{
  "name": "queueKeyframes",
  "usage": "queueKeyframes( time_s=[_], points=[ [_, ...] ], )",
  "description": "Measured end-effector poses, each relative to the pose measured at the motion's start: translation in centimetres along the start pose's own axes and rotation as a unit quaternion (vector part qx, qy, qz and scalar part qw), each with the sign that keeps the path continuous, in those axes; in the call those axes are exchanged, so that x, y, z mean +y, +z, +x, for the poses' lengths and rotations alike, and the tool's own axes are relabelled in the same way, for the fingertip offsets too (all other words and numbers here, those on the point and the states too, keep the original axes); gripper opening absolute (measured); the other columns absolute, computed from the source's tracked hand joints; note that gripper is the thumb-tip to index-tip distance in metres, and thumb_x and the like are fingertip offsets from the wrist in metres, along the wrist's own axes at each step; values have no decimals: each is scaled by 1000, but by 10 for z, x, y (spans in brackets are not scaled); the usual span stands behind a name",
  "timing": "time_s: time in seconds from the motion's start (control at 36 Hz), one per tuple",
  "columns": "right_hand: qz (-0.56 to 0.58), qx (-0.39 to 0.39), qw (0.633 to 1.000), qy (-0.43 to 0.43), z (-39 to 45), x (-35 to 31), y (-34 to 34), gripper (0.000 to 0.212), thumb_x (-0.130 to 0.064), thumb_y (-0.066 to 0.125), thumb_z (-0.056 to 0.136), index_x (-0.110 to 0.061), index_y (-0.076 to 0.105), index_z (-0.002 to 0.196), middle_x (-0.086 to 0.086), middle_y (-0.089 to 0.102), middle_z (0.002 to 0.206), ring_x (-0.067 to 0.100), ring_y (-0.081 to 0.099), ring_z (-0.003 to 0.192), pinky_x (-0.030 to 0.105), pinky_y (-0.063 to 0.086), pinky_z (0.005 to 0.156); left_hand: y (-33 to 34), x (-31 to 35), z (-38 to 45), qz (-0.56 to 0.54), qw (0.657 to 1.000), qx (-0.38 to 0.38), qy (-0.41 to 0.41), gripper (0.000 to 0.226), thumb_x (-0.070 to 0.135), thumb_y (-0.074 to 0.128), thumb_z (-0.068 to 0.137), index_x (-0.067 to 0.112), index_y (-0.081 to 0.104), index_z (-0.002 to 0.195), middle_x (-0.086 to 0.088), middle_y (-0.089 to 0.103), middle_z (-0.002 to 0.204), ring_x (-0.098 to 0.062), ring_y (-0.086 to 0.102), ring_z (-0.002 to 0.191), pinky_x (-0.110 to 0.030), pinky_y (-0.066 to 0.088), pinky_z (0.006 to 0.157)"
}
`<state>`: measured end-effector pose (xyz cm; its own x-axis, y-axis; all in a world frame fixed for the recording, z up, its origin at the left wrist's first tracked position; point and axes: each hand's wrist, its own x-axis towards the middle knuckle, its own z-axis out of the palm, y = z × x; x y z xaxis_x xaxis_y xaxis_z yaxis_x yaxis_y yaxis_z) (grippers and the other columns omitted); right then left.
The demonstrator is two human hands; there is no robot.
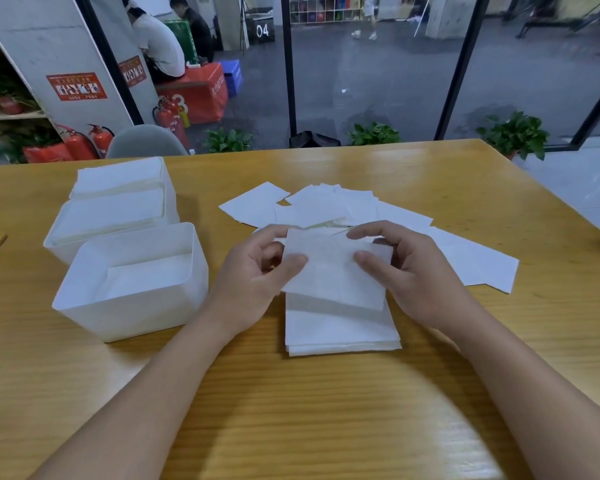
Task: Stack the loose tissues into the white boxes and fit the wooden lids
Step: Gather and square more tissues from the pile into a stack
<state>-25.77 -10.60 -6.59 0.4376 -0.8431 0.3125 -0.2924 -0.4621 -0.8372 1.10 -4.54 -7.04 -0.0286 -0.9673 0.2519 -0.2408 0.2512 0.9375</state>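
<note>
left hand (257, 271) + right hand (406, 268) pinching one thin square tissue (333, 268) by its side edges, thumbs on top | hovering over neat stack (340, 330), mid-tabletop (326, 410) | loose tissues (326, 206) lying fanned behind | three white plastic boxes (132, 282) sitting toward left edge, nearest one part-filled

Light comes from overhead and falls evenly on the wooden table (430, 188), which throws back soft pale glare patches along its far edge and a broader sheen in the lower right of the frame. Short, soft shadows sit under both forearms and beside the nearest white box (132, 282). The white tissues (340, 327) are nearly blown out, their texture faint. Beyond the glass in the upper half it is dimmer and greyer, and figures there are smeared. The wide lens bows the table edge and window frames (286, 64), and the lower corners go soft.
</note>
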Motion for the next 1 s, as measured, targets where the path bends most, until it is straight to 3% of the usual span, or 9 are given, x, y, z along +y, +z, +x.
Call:
queueKeyframes(
  time_s=[0.08, 0.17, 0.22, 0.31, 0.47, 0.75, 0.86, 0.92, 1.0],
  points=[
    [10, -35, 999, 25, 0, 5, -9, 28, -35, 76, 102, -37, 69, 129, -3, 41, 60, 14, 35, 55, 21, 32, 53, -10, 0, -2, 29, 999, -40, -21, 62, 29, 78, 99, 46, 52, 152, -12, 48, 64, -29, 41, 60, -29, 39, 61],
    [2, -74, 996, 56, 0, 6, -15, 30, -39, 80, 98, -39, 69, 126, 13, 44, 65, 21, 36, 58, 29, 30, 54, -15, 3, -5, 46, 990, -121, -57, 80, 28, 79, 96, 58, 38, 158, -12, 59, 65, -25, 52, 60, -34, 45, 64],
    [-18, -95, 993, 65, 1, 9, -17, 32, -42, 81, 95, -41, 69, 124, 10, 45, 64, 21, 37, 58, 27, 29, 52, -14, 4, -7, 81, 982, -155, -69, 84, 28, 78, 97, 65, 32, 158, -10, 64, 66, -26, 58, 62, -38, 48, 66],
    [-73, -125, 987, 68, 0, 14, -17, 34, -46, 82, 92, -44, 67, 123, -5, 45, 60, 13, 38, 55, 19, 31, 50, -12, 5, -8, 127, 973, -177, -74, 84, 29, 75, 97, 68, 30, 156, -5, 67, 64, -18, 60, 59, -23, 47, 62],
    [-116, -140, 980, 81, -1, 22, -14, 34, -54, 81, 88, -50, 65, 118, -11, 47, 61, 6, 42, 56, 21, 34, 55, -10, 2, -10, 190, 958, -197, -89, 80, 32, 75, 94, 68, 34, 153, 2, 72, 67, -9, 63, 61, -12, 45, 64],
    [-148, -60, 986, 54, 1, 25, -19, 18, -53, 85, 87, -40, 74, 94, -10, 64, 70, 5, 54, 59, 21, 43, 56, -16, -7, -6, 195, 962, -175, -77, 71, 21, 66, 91, 61, 47, 148, 5, 60, 61, -11, 56, 58, -24, 49, 66],
    [-146, -64, 986, 44, 1, 23, -17, 22, -60, 83, 85, -42, 75, 94, -13, 69, 87, 8, 60, 72, 20, 47, 63, -16, -13, -1, 238, 965, -87, -63, 36, 56, 73, 95, 54, 62, 130, 8, 57, 63, -8, 51, 57, -34, 46, 67],
    [-149, -86, 984, 39, 0, 21, -18, 29, -67, 83, 81, -44, 76, 98, -15, 69, 98, 10, 61, 79, 17, 48, 67, -14, -13, -1, 261, 962, -58, -64, 48, 81, 72, 86, 54, 67, 125, 13, 66, 82, -6, 60, 70, -30, 49, 71],
    [-163, -138, 976, 49, -3, 15, -18, 38, -69, 87, 76, -46, 75, 104, -20, 67, 111, 9, 63, 88, 14, 47, 70, -10, -10, -5, 295, 947, -105, -68, 73, 101, 65, 71, 55, 66, 128, 29, 60, 116, 3, 58, 110, -24, 49, 88]
  ],
)
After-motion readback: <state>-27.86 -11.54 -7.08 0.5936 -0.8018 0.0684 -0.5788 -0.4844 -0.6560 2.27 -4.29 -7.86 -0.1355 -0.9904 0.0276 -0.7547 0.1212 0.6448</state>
